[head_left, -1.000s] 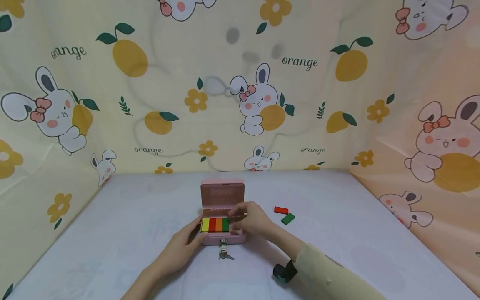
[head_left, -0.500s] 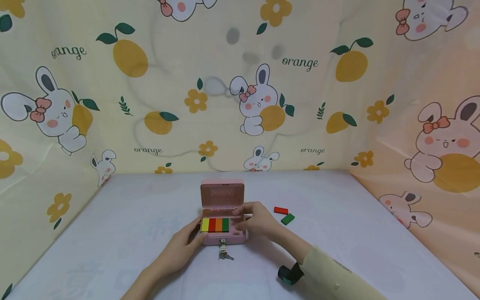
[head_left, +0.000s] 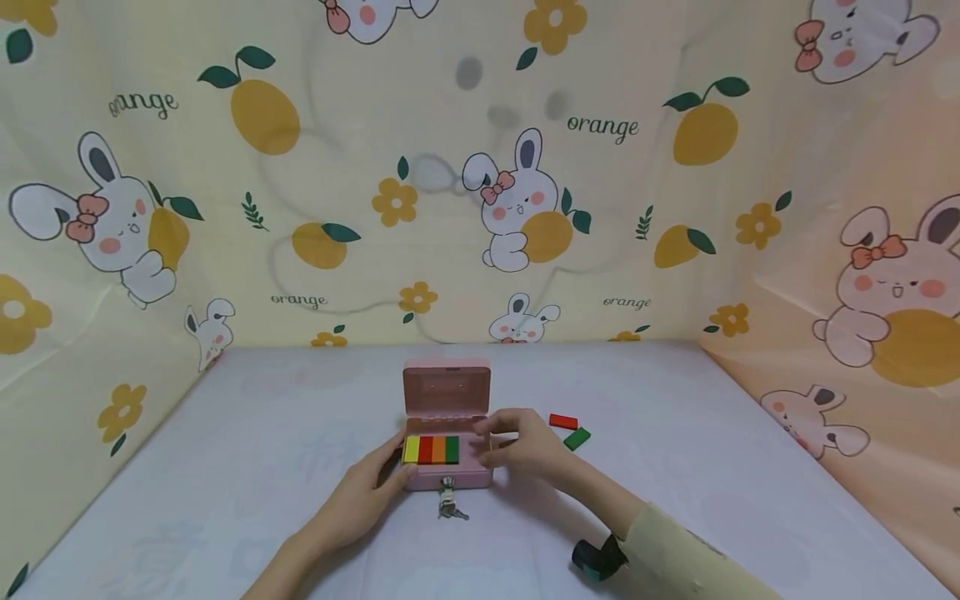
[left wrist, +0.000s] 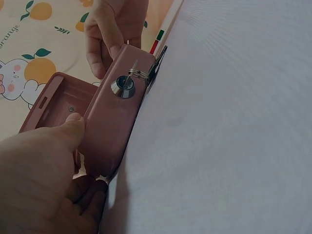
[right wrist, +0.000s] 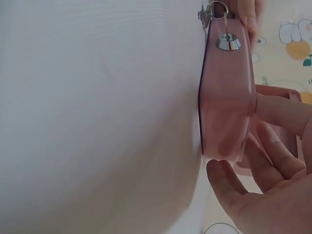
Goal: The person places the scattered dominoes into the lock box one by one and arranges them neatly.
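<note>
A small pink metal cash box (head_left: 472, 478) stands on the white table with its lid (head_left: 447, 392) raised. Yellow (head_left: 411, 450), red (head_left: 425, 450), orange (head_left: 438, 450) and green blocks (head_left: 452, 450) lie side by side in its left part. My left hand (head_left: 358, 502) grips the box's left end, thumb at the front rim and fingers round the side. At the right end my right hand (head_left: 531, 448) has its fingers spread and loosely bent over the box, holding nothing visible. Keys on a ring (left wrist: 139, 74) hang from the front lock (left wrist: 123, 87).
A red block (head_left: 563, 422) and a green block (head_left: 577, 439) lie on the table to the right of the box. A black wrist strap (head_left: 597, 558) is at the right sleeve. Patterned cloth (head_left: 360, 142) stands behind the table and along both sides.
My right hand has drawn back to the right from the green block in the box, uncovering the pink interior beside it. The left hand has stayed on the box.
</note>
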The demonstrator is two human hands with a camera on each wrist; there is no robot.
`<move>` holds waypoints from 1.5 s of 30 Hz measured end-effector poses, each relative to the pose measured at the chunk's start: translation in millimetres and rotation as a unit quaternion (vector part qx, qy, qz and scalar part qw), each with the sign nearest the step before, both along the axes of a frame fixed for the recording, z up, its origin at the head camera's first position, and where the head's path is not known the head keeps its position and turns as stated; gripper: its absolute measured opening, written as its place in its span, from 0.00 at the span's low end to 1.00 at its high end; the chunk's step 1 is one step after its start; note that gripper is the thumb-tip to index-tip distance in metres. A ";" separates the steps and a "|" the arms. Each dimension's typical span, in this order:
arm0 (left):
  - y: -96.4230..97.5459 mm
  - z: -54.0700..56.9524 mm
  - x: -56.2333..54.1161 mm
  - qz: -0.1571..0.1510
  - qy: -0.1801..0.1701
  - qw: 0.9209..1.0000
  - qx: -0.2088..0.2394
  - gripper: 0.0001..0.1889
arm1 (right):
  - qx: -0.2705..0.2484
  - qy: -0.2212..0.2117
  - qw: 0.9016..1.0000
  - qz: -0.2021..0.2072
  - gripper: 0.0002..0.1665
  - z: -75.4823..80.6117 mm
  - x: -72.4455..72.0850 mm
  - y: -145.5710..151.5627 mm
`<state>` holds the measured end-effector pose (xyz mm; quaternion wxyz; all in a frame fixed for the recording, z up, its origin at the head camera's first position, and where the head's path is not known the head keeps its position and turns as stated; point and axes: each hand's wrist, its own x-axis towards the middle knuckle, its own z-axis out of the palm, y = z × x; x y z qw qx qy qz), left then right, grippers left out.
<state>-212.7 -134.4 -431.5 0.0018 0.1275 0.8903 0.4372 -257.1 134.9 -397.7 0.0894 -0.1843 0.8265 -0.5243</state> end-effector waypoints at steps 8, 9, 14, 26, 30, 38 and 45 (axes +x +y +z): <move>0.6 -0.5 -1.0 0.002 -0.001 1.000 0.001 0.36 | 0.002 0.011 1.000 -0.017 0.19 3.4 7.1 12.9; 0.5 -0.7 -1.1 0.002 -0.001 1.000 0.001 0.36 | 0.001 0.012 1.000 -0.020 0.19 3.8 7.9 14.9; 0.2 -1.5 -1.3 -0.001 -0.002 1.000 0.002 0.36 | 0.006 0.020 0.999 -0.042 0.20 6.1 11.8 27.0; 0.1 -1.6 -2.9 -0.003 -0.004 1.000 0.004 0.36 | 0.002 0.014 0.985 -0.170 0.21 10.9 15.8 91.2; -1.3 -2.5 -2.0 -0.002 -0.006 1.000 0.005 0.36 | -0.030 -0.006 0.979 -0.201 0.24 9.3 18.2 107.8; 0.6 -1.7 -0.8 -0.009 -0.011 1.000 0.012 0.36 | -0.048 -0.024 0.976 -0.211 0.27 1.6 19.5 124.1; 1.0 0.2 -1.5 0.002 -0.013 1.000 0.005 0.36 | -0.051 -0.041 0.975 -0.211 0.29 -2.2 11.3 127.6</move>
